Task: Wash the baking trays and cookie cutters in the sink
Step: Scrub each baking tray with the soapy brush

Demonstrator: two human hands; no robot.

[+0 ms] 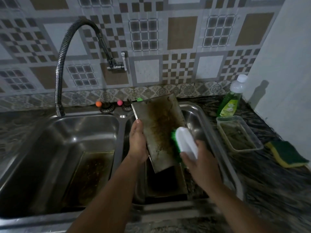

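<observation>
A stained metal baking tray (158,125) stands tilted over the right sink basin (200,118). My left hand (137,143) grips its left edge, thumb on the front face. My right hand (200,163) holds a white scrub brush (186,142) whose green bristles press against the tray's lower right side. Another dirty tray (89,174) lies flat in the left basin (55,145). A dark tray (165,182) sits at the bottom of the right basin, partly hidden by the held tray.
A flexible faucet (60,68) arches over the left basin. On the counter at right stand a green dish soap bottle (230,101), a clear plastic container (239,133) and a yellow-green sponge (287,153). Drain stoppers (107,106) lie behind the sinks.
</observation>
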